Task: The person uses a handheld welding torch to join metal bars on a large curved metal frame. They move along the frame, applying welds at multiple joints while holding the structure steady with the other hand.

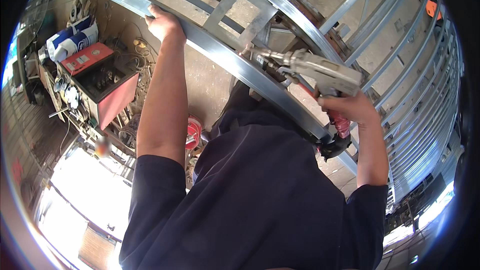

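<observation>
My left hand (166, 25) is closed on the edge of a long shiny metal tube (220, 56), near the corner where another tube joins it. In my right hand (352, 107) is a grey-beige welding gun (320, 70), its grip wrapped in red tape. The gun's narrow nozzle points left and sits close to the tube's far side; I cannot tell if its tip touches. Beyond the tube lies a flat metal plate (245, 7) with a square cut-out, partly behind the frame.
A curved metal frame with many parallel bars (400, 65) spreads over the right side. At left stand a red open-topped box (117, 100) and blue-and-white bags (75, 40). A red bucket (194, 132) is beside my left arm. Loose cables (142, 55) lie on the floor.
</observation>
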`<state>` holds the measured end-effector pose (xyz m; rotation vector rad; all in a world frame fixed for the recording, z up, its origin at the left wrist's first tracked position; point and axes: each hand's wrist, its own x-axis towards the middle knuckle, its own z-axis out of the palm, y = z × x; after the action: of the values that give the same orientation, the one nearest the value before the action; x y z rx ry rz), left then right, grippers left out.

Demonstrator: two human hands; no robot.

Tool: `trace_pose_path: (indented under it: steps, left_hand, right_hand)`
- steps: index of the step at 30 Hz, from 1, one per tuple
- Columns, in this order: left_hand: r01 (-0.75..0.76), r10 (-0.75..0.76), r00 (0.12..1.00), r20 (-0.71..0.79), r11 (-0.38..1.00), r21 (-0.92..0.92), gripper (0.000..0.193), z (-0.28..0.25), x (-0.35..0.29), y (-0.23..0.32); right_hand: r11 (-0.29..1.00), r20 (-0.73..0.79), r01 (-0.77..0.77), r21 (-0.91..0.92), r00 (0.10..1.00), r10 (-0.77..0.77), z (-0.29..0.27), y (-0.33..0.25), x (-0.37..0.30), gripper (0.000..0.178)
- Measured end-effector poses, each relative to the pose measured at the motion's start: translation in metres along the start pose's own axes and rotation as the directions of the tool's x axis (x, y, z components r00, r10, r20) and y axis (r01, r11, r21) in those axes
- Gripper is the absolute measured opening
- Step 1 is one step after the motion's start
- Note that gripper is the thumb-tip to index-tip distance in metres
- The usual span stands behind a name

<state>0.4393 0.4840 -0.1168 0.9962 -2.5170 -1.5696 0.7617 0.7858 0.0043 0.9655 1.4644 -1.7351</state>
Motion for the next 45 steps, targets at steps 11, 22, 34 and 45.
trace_pose_path:
  steps: [11,22,34,45]
  left_hand:
    - [-0.015,0.027,0.996,0.086,0.990,-0.141,0.076,-0.003,0.018,-0.013]
    - [0.393,-0.265,0.881,0.392,0.871,-0.294,0.070,-0.022,-0.167,-0.141]
    - [0.241,-0.241,0.970,0.014,0.963,-0.121,0.072,0.000,-0.228,-0.138]
    - [0.353,-0.347,0.930,-0.118,0.935,0.031,0.080,0.002,-0.248,-0.108]
  right_hand:
    - [0.946,-0.648,0.305,-0.109,0.700,-0.300,0.021,0.085,-0.161,0.036]
    - [0.951,-0.803,0.109,-0.288,0.514,-0.302,-0.070,0.094,-0.342,0.040]
    - [0.964,-0.328,0.159,-0.215,0.918,-0.225,-0.180,0.051,-0.170,0.055]
    - [0.987,-0.139,0.141,-0.076,0.979,-0.151,-0.216,0.066,-0.072,0.053]
